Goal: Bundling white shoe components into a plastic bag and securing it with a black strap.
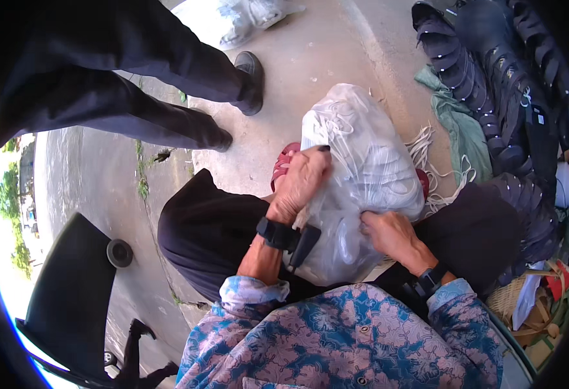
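Note:
A clear plastic bag [346,236] rests in my lap between my knees, filled with white cords and pale, layered white pieces. My left hand [301,180] is closed over the bag's left side; a small dark tip shows at its fingers, and what they grip is hidden. Lower on the right, my right hand [395,238] pinches the gathered plastic of the bag between thumb and fingers. Loose white cords [427,152] hang out beyond the bag's right side.
Rows of stacked dark shoe-like pieces [453,71] and green cloth [456,123] lie at the right. A wicker basket [506,299] sits lower right. Someone in dark trousers [148,110] stands at upper left, near another plastic bag [236,23]. A black chair [70,285] stands left.

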